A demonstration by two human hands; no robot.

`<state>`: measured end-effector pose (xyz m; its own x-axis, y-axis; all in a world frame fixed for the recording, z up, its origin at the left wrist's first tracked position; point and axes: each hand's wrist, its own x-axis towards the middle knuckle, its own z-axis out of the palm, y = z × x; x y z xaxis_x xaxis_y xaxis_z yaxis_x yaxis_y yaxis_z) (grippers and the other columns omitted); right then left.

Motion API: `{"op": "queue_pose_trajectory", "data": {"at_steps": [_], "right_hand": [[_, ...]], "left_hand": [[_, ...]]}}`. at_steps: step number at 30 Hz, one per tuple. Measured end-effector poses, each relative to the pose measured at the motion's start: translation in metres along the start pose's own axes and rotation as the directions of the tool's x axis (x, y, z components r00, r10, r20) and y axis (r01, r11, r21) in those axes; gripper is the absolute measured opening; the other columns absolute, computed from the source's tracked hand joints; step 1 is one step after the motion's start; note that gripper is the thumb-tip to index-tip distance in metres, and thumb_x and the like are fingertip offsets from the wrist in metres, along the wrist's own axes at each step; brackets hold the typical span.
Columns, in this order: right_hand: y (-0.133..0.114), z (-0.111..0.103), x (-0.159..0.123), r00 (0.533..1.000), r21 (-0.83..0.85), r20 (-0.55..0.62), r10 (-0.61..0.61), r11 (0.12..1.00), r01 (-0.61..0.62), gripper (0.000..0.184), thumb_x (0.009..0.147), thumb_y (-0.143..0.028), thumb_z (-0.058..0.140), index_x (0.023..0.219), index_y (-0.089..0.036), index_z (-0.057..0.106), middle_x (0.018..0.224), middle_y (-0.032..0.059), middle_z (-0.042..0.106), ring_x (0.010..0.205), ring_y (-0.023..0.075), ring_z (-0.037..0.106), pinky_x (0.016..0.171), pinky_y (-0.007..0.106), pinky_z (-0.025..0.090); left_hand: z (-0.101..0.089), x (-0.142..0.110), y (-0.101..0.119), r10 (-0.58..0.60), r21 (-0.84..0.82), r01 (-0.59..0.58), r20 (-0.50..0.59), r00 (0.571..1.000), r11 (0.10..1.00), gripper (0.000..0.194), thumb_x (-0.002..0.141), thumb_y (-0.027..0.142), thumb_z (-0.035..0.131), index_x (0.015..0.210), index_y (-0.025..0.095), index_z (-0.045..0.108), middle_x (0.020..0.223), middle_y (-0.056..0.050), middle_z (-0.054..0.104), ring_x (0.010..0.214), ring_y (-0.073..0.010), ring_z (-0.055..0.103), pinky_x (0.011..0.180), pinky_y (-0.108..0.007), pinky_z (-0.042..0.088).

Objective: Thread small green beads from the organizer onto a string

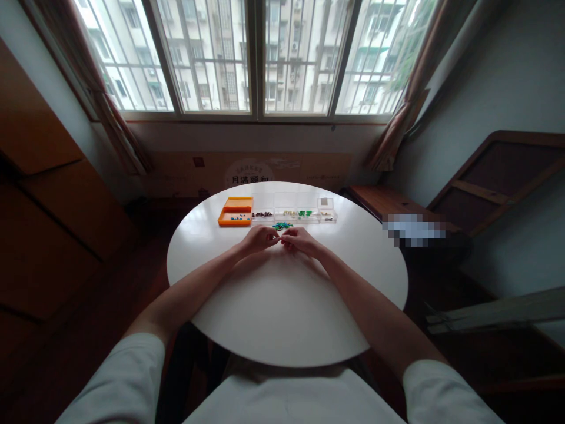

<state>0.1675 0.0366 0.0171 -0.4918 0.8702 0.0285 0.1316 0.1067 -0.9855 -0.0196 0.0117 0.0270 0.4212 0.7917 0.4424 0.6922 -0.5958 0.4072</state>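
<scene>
My left hand (259, 239) and my right hand (301, 241) meet fingertip to fingertip over the middle of the round white table (278, 312). Both are closed in a pinch; what lies between the fingers is too small and hidden to make out. Just beyond them is a loose pile of small green and blue pieces (282, 225), partly covered by the fingers. Behind, to the left, an orange box (236, 222) with its lid up holds a few small blue and dark pieces. Beside it a clear plastic case (296, 219) contains dark, pale yellow and green pieces in separate sections.
A small clear box (325, 211) with tiny pieces stands at the right end of the row. Past the table are a barred window (260, 59) and a large printed carton (309, 168). A wooden bench (384, 200) stands to the right, an orange cabinet (39, 218) to the left.
</scene>
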Motion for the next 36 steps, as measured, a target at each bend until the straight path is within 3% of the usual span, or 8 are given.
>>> {"op": "queue_pose_trajectory", "data": {"at_steps": [36], "right_hand": [[0.0028,-0.001,0.0015,1.0,-0.004,0.011,-0.014,1.0,0.014,0.016,0.07,-0.027,0.068,0.072,-0.011,0.066,0.063,0.0027,0.064,0.052,0.0085,0.055,0.047,0.019,0.042]], "left_hand": [[0.0025,0.001,-0.0032,0.003,-0.002,-0.003,-0.024,1.0,1.0,0.02,0.077,0.03,0.059,0.077,0.017,0.074,0.057,0.0,0.063,0.051,-0.0079,0.051,0.05,-0.017,0.032]]}}
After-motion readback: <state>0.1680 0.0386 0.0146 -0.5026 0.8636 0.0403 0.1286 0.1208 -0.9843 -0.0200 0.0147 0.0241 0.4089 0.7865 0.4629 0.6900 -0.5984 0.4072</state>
